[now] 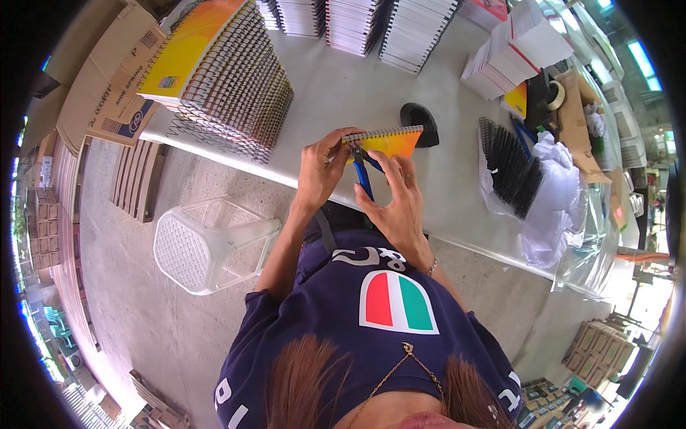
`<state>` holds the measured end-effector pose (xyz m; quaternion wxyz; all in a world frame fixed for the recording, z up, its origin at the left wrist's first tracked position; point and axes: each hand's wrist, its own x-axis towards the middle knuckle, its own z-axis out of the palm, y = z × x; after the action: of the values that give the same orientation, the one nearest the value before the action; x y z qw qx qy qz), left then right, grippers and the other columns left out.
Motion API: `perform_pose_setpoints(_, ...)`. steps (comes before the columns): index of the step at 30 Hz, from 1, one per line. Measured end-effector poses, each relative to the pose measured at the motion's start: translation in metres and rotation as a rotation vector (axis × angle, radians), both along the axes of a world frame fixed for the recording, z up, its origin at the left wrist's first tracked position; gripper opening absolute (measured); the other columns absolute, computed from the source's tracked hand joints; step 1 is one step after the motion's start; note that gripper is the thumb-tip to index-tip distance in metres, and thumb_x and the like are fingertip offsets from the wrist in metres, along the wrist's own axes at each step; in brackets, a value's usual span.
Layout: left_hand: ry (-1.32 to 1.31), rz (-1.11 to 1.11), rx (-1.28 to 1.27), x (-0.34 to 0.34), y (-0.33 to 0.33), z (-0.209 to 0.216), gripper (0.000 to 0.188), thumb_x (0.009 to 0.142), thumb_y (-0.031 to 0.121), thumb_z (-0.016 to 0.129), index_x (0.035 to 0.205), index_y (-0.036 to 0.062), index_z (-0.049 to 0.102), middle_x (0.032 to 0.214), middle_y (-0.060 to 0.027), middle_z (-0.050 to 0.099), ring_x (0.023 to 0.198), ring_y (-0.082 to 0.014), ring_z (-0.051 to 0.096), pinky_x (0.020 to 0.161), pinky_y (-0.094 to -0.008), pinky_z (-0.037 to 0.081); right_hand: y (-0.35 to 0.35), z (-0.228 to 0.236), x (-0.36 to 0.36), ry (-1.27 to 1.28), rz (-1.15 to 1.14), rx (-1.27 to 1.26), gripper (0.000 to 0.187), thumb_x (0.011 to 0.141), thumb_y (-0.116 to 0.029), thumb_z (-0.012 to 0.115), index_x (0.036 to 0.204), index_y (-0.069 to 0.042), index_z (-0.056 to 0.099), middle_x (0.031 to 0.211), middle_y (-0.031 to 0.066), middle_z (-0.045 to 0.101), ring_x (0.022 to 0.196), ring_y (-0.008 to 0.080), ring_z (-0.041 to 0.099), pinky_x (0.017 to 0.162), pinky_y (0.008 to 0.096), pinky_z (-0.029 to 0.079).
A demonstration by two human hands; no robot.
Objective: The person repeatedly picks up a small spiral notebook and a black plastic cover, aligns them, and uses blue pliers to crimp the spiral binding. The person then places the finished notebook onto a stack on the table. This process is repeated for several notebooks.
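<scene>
A yellow-orange spiral notebook (401, 145) stands on the table's near side with its coil edge up. My left hand (319, 173) is closed on the left end of that coil edge, fingers pinched on it. In my right hand (399, 196) are blue-handled pliers (363, 177), their jaws at the coil's left end beside my left fingertips. Whether the jaws grip the wire is too small to tell. Just behind the notebook's right end is a black curved object (419, 118). To the left rises a tall stack of yellow spiral notebooks (239, 82).
Several stacks of bound books (354, 25) line the table's far side, with white paper stacks (514, 53) at far right. Black binding coils (511, 168) lie by crumpled white plastic (554, 200). A white stool (189, 250) and wooden pallet (137, 179) are on the floor at left.
</scene>
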<state>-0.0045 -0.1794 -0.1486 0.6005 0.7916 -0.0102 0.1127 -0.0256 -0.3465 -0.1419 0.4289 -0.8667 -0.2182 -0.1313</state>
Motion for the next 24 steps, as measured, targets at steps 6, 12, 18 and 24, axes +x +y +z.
perform_pose_setpoints(6, 0.03, 0.039, 0.064, -0.005, 0.001, 0.0, 0.03, 0.09, -0.008, 0.057, 0.118, -0.0023, 0.066, 0.095, -0.0144, 0.076, 0.088, -0.0164, 0.074, 0.076, -0.0286, 0.057, -0.001, 0.0, -0.002, -0.007, 0.0, -0.005, 0.058, 0.079, -0.021, 0.079, 0.132, -0.011, 0.06, 0.115, 0.0155, 0.057, 0.102, 0.0325, 0.063, 0.083, 0.0431, 0.052)
perform_pose_setpoints(12, 0.0, 0.071, 0.086, -0.008, -0.002, 0.001, 0.033, 0.089, -0.008, 0.055, 0.118, -0.0008, 0.067, 0.092, -0.0147, 0.075, 0.079, -0.0154, 0.072, 0.071, -0.0296, 0.056, 0.0, 0.003, -0.005, 0.055, 0.021, 0.038, 0.056, 0.079, -0.018, 0.079, 0.131, -0.011, 0.061, 0.116, 0.0152, 0.06, 0.094, 0.0316, 0.066, 0.077, 0.0398, 0.054)
perform_pose_setpoints(18, -0.17, 0.163, 0.222, -0.014, -0.015, -0.012, 0.032, 0.09, -0.006, 0.057, 0.12, 0.0007, 0.066, 0.098, -0.0185, 0.073, 0.081, -0.0254, 0.073, 0.071, -0.0325, 0.056, -0.012, -0.002, 0.0, 1.026, 0.58, 0.968, 0.036, 0.092, -0.028, 0.067, 0.119, -0.004, 0.063, 0.105, 0.0119, 0.065, 0.075, 0.0205, 0.065, 0.063, 0.031, 0.054)
perform_pose_setpoints(24, -0.103, 0.192, 0.18, -0.019, -0.021, 0.002, 0.029, 0.092, -0.001, 0.062, 0.121, 0.0041, 0.067, 0.096, -0.0193, 0.072, 0.073, -0.0314, 0.069, 0.068, -0.0336, 0.055, -0.038, 0.028, 0.017, 1.29, 0.493, 0.926, 0.038, 0.101, -0.031, 0.058, 0.124, -0.002, 0.055, 0.107, 0.016, 0.061, 0.089, 0.024, 0.065, 0.081, 0.0366, 0.053)
